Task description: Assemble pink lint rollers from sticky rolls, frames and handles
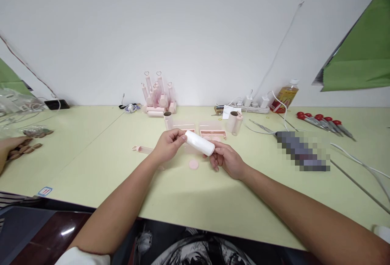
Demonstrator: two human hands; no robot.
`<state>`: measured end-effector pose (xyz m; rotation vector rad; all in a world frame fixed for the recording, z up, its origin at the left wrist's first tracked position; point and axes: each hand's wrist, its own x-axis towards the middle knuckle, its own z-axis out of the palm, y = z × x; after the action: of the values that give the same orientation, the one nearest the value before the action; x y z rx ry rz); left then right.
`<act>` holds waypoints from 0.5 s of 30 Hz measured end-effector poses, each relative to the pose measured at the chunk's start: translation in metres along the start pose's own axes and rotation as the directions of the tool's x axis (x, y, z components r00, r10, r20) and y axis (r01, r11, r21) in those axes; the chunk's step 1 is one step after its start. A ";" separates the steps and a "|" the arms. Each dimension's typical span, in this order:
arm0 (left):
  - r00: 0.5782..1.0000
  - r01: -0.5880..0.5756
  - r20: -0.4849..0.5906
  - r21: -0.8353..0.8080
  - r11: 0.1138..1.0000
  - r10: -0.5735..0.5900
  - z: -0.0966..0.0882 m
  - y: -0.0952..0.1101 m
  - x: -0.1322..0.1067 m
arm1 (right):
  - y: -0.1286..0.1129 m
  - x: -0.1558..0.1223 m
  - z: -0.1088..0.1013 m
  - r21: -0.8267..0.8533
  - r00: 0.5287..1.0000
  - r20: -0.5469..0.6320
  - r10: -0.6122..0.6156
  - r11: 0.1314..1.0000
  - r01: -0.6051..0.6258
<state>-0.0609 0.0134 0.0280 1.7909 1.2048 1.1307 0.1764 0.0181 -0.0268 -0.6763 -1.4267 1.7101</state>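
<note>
A white roll with a glossy wrap point(199, 143) is held tilted above the table, its right end lower. My left hand point(169, 145) pinches its upper left end between thumb and fingers. At the lower right end, the fingers of my right hand point(228, 159) are closed around the edge. Below the roll lies a flat pink disc point(193, 164). A clear tube with a pink heart-loop cap point(143, 149) lies left of my left hand. Just behind the roll are pink trays with clear covers point(213, 134), partly hidden by the roll and my hands.
Two wide cylinders with brown openings point(167, 121) stand behind. Several pink-capped tubes point(157, 94) cluster at the wall. To the right are a power strip point(258, 109), a drink bottle point(284, 98) and red-ended tools point(323, 122). Another person's hand point(12, 145) touches brown pieces at far left.
</note>
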 end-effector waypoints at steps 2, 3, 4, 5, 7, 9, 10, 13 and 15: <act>1.000 0.005 0.006 0.008 1.000 -0.005 0.000 -0.001 0.000 | 0.000 0.000 -0.001 -0.013 1.000 -0.003 0.003 1.000 -0.003; 1.000 0.006 0.005 0.013 1.000 -0.006 0.001 -0.001 0.001 | 0.000 0.000 -0.001 -0.020 1.000 -0.003 0.000 1.000 0.000; 1.000 0.008 0.003 0.018 1.000 -0.008 0.001 -0.002 0.001 | 0.000 0.000 -0.001 -0.023 1.000 0.000 -0.005 1.000 0.005; 1.000 0.010 0.001 0.022 1.000 -0.010 0.002 -0.002 0.001 | 0.000 0.000 -0.001 -0.024 1.000 0.004 -0.011 1.000 0.011; 1.000 0.013 0.002 0.027 1.000 -0.013 0.002 -0.002 0.001 | 0.001 0.001 -0.001 -0.024 1.000 0.012 -0.019 1.000 0.019; 1.000 0.011 0.005 0.036 0.999 -0.012 0.002 -0.003 0.001 | 0.001 0.001 -0.001 -0.019 1.000 0.008 -0.018 1.000 0.018; 1.000 0.010 0.006 0.044 0.999 -0.010 0.002 -0.003 0.001 | 0.001 0.001 -0.001 -0.017 1.000 0.004 -0.016 1.000 0.016; 1.000 0.003 0.010 0.067 0.998 -0.004 0.002 -0.002 0.001 | 0.000 0.001 0.000 -0.024 1.000 -0.007 -0.012 1.000 0.012; 1.000 -0.005 0.009 0.075 0.997 0.004 0.002 -0.003 0.001 | -0.002 0.000 0.001 -0.038 1.000 -0.003 -0.006 0.999 0.006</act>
<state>-0.0600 0.0148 0.0253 1.8535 1.2533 1.0923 0.1760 0.0179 -0.0250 -0.6946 -1.4611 1.6799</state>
